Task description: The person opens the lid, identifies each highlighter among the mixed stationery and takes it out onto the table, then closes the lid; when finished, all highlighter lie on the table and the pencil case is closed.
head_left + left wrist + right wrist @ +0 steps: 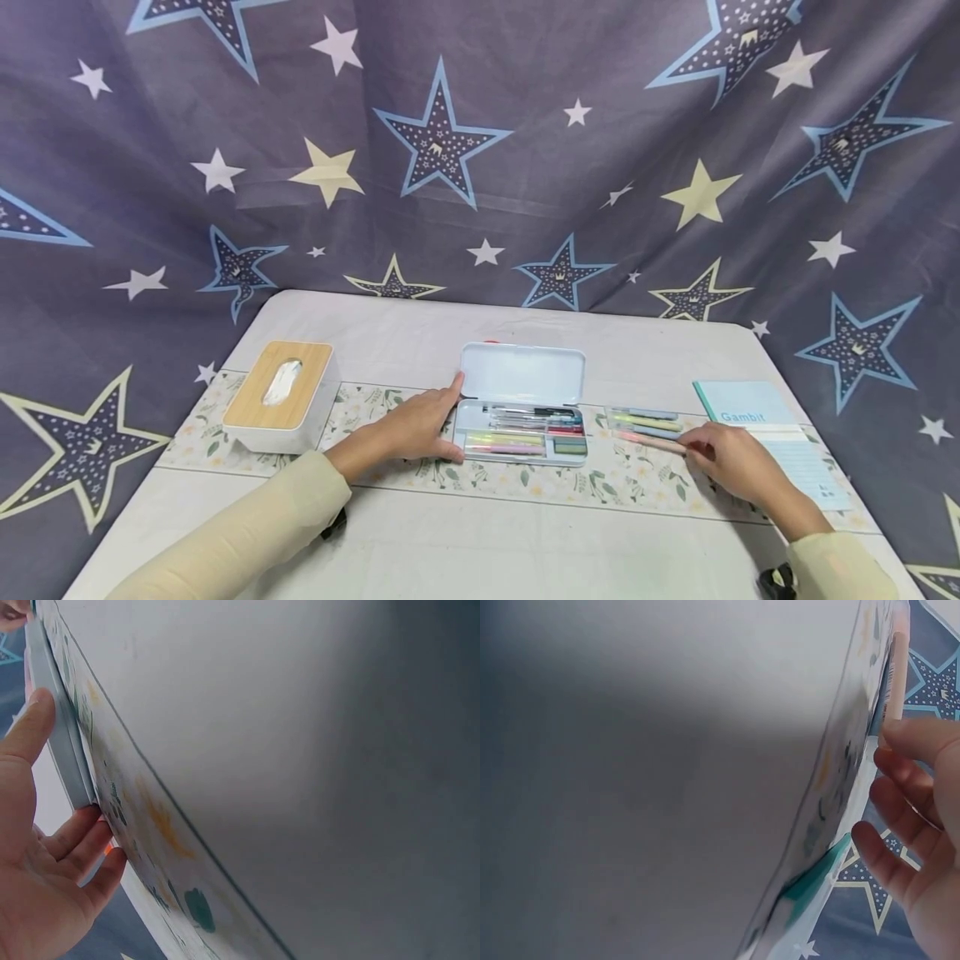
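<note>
A pale blue pencil case point(521, 450) lies with its lid point(523, 373) raised, in the middle of the floral strip. Inside are several pens point(525, 417), pastel highlighters point(506, 444) and a dark green block point(570, 447). My left hand point(420, 423) spans the case's left end, thumb at the near corner and fingers stretched along the side; the left wrist view shows them touching its edge. On the right, my right hand point(735, 462) pinches the end of a peach highlighter point(897, 675) between thumb and index finger. Other pastel highlighters point(645, 421) lie beside it on clear packaging.
A tissue box point(279, 385) with a wooden top stands at the left. At the right, a teal-edged notebook point(742, 400) and a lined pad point(806, 468) lie near my right hand. A star-patterned curtain point(480, 167) hangs behind the table point(480, 542).
</note>
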Tool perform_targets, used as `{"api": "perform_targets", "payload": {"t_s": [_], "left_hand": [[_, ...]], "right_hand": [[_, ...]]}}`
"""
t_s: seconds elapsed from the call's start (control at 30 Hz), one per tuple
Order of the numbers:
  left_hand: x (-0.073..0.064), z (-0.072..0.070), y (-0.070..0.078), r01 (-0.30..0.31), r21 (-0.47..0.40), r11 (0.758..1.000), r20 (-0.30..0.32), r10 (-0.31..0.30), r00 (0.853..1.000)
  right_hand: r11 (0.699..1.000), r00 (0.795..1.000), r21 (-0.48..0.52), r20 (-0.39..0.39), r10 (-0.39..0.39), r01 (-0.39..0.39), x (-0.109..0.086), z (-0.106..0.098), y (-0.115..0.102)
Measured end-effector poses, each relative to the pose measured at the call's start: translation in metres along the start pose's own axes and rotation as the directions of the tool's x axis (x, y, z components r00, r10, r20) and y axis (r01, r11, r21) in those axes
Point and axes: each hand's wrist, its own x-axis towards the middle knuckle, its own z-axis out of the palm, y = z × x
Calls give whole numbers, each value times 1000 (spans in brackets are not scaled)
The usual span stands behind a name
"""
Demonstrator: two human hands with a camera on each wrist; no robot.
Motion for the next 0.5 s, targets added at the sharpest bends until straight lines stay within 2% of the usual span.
{"api": "perform_targets", "payload": {"t_s": [0.3,0.5], "left_hand": [[1,-1,2,12,2,1000,6,-12,1000],[1,0,2,14,9,1000,6,-14,1000]], "right_hand": [[999,1000,-30,-20,-17,16,9,-1,3],[999,1000,-45,-17,3,-4,14,1,5]]}}
